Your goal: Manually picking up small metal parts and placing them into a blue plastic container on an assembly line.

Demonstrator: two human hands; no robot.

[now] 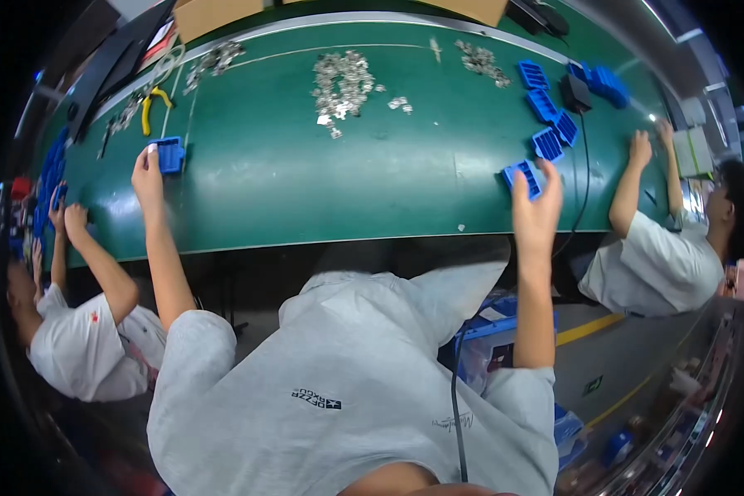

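Observation:
My left hand (pixel 148 180) is at the left of the green table, its fingers closed on the left edge of a blue plastic tray (pixel 170 157) with raised sides. On the right, my right hand (pixel 536 207) reaches over the table with thumb and fingers apart. Just beyond its fingertips lies a blue slotted tray (pixel 521 177), partly hidden behind the thumb; no grip on it shows. More blue slotted trays (pixel 547 144) lie a little farther off. A heap of small silvery metal pieces (pixel 343 83) is spread at the far middle of the table.
Yellow-handled pliers (pixel 146 114) lie at the far left, near more metal pieces (pixel 215 63). A black box (pixel 576 94) with a cable (pixel 585 165) stands at the right. Co-workers sit on both sides, a left one's arm (pixel 99 248) and a right one's arm (pixel 628 186) at the table.

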